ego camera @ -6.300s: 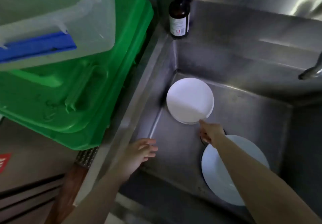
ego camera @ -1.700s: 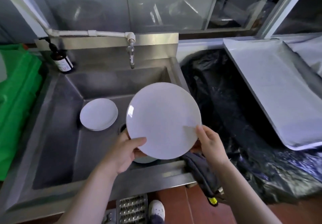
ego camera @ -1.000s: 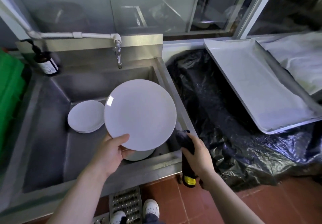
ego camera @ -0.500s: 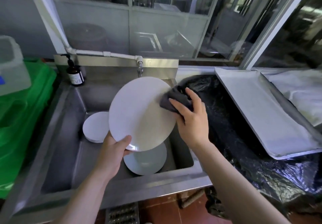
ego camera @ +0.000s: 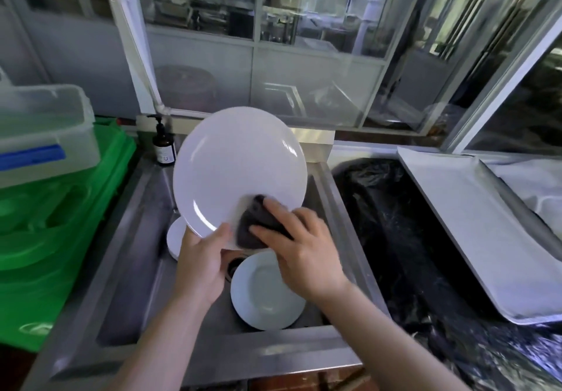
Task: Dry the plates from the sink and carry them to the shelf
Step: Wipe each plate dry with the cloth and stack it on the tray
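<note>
Left hand [ego camera: 202, 264] gripping a big white plate [ego camera: 240, 171] by its 6 o'clock rim, thumb on the face, held tilted above the sink [ego camera: 127, 257]. Right hand [ego camera: 304, 257] pressing a dark cloth [ego camera: 257, 226] against the plate's lower face at 5 o'clock, fingers bent over it. Down in the sink: another plate [ego camera: 267, 295] under the right wrist and a small plate [ego camera: 175, 240] (mostly hidden) at 9 o'clock. Brown soap bottle [ego camera: 163, 144] at the sink's 11 o'clock corner.
</note>
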Demonstrator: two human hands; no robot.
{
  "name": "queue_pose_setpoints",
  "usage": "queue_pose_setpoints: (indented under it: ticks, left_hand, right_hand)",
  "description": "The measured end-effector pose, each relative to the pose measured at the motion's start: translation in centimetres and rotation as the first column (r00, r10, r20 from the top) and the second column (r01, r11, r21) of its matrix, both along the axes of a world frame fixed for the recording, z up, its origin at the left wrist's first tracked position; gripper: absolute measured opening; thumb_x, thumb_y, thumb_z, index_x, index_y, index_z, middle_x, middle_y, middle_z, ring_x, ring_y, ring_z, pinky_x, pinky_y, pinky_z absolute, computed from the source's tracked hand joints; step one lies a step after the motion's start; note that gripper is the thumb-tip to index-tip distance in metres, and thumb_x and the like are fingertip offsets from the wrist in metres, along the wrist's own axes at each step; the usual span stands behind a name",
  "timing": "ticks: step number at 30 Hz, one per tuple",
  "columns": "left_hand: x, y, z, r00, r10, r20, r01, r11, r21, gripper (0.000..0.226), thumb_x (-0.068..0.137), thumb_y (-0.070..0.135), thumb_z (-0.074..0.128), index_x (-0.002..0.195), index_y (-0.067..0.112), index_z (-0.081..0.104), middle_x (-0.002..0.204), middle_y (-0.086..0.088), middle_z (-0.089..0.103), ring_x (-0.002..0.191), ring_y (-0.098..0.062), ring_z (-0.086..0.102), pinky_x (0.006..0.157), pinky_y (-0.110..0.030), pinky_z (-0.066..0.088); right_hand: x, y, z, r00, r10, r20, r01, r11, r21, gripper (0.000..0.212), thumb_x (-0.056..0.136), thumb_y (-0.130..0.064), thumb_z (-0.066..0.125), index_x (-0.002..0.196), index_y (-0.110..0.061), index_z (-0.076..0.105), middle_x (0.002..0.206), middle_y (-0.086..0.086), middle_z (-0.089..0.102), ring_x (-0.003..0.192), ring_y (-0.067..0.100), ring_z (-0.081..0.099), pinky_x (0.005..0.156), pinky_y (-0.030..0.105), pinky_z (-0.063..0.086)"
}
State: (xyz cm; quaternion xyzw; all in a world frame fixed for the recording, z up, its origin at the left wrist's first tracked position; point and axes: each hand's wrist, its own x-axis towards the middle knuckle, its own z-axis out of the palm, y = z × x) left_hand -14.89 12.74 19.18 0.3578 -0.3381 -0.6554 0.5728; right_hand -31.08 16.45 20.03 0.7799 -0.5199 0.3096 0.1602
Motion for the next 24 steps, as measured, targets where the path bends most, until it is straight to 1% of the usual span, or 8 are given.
queue_pose_setpoints:
  ticks: [4, 6, 8, 12, 15, 19, 21, 24]
  left_hand:
    - [0.1, 0.5, 0.3, 0.998, -0.059, 0.005, 0.059, 0.997, -0.049, 0.042, 0.081, -0.001, 0.056, 0.111, 0.028, 0.062, 0.106, 0.002, 0.073, 0.095, -0.019, 0.071, 0.066, -0.033, 0.058]
    - [-0.2, 0.8, 0.4, 0.996, -0.087, -0.018, 0.086, 0.995, -0.056, 0.044, 0.079, -0.003, 0.057, 0.110, 0.027, 0.062, 0.105, 0.002, 0.073, 0.095, -0.018, 0.070, 0.065, -0.033, 0.058]
    - [-0.6, 0.9, 0.5, 0.995, -0.096, -0.023, 0.095, 0.994, -0.057, 0.044, 0.083, -0.006, 0.055, 0.114, 0.025, 0.060, 0.107, 0.000, 0.072, 0.097, -0.020, 0.070, 0.066, -0.035, 0.058]
    - [-0.6, 0.6, 0.6, 0.995, -0.082, -0.057, 0.081, 0.996, -0.026, 0.046, 0.086, -0.012, 0.044, 0.120, 0.014, 0.061, 0.109, -0.011, 0.072, 0.097, -0.025, 0.070, 0.064, -0.033, 0.057]
    - [0.1, 0.7, 0.3, 0.995, -0.080, -0.060, 0.079, 0.997, -0.016, 0.051, 0.087, -0.015, 0.040, 0.115, 0.020, 0.065, 0.107, -0.008, 0.073, 0.096, -0.024, 0.070, 0.064, -0.033, 0.057]
    - [0.5, 0.7, 0.2, 0.997, -0.068, -0.048, 0.068, 0.998, -0.002, 0.046, 0.074, -0.005, 0.056, 0.103, 0.029, 0.067, 0.104, 0.000, 0.074, 0.093, -0.022, 0.071, 0.063, -0.037, 0.058]
    - [0.4, 0.9, 0.4, 0.995, -0.094, -0.035, 0.093, 0.995, -0.025, 0.047, 0.068, 0.000, 0.054, 0.095, 0.034, 0.071, 0.102, 0.002, 0.074, 0.093, -0.020, 0.071, 0.064, -0.036, 0.058]
    - [0.3, 1.0, 0.5, 0.994, -0.110, 0.004, 0.110, 0.992, -0.054, 0.048, 0.067, 0.000, 0.053, 0.091, 0.037, 0.072, 0.101, 0.001, 0.074, 0.093, -0.019, 0.070, 0.067, -0.037, 0.058]
  right_hand:
    - [-3.6, -2.1, 3.6, 0.943, -0.317, 0.105, 0.320, 0.947, -0.017, 0.044, 0.075, -0.001, 0.067, 0.114, -0.021, 0.071, 0.132, 0.019, 0.053, 0.097, 0.046, 0.054, 0.080, 0.049, 0.050]
    - [-4.0, -2.6, 4.1, 0.910, -0.398, 0.117, 0.403, 0.915, -0.015, 0.043, 0.078, -0.002, 0.067, 0.116, -0.020, 0.070, 0.133, 0.019, 0.052, 0.099, 0.046, 0.051, 0.081, 0.049, 0.049]
    - [-2.9, -2.3, 3.5, 0.924, -0.370, 0.097, 0.374, 0.927, -0.030, 0.044, 0.076, -0.002, 0.069, 0.117, -0.020, 0.070, 0.130, 0.019, 0.054, 0.095, 0.045, 0.052, 0.080, 0.048, 0.050]
    - [0.4, -0.2, 0.7, 0.997, -0.076, -0.030, 0.076, 0.997, 0.011, 0.043, 0.078, -0.009, 0.059, 0.118, -0.020, 0.068, 0.124, 0.018, 0.059, 0.087, 0.040, 0.056, 0.073, 0.045, 0.052]
    - [0.0, -0.4, 0.7, 0.994, 0.011, -0.106, -0.005, 0.999, 0.052, 0.044, 0.077, -0.010, 0.062, 0.118, -0.022, 0.068, 0.122, 0.018, 0.060, 0.085, 0.039, 0.057, 0.067, 0.045, 0.053]
    - [-2.4, -2.9, 2.6, 0.972, -0.234, 0.027, 0.231, 0.969, 0.082, 0.042, 0.079, -0.011, 0.070, 0.119, -0.023, 0.068, 0.126, 0.017, 0.056, 0.094, 0.043, 0.054, 0.071, 0.045, 0.054]
    - [-2.8, -3.8, 2.9, 0.934, -0.351, 0.070, 0.344, 0.934, 0.096, 0.039, 0.083, -0.015, 0.069, 0.121, -0.024, 0.066, 0.131, 0.018, 0.052, 0.101, 0.043, 0.050, 0.075, 0.044, 0.051]
    - [-1.8, -3.9, 2.4, 0.935, -0.335, 0.117, 0.328, 0.942, 0.074, 0.040, 0.081, -0.014, 0.072, 0.120, -0.021, 0.067, 0.129, 0.020, 0.053, 0.099, 0.044, 0.051, 0.074, 0.045, 0.052]
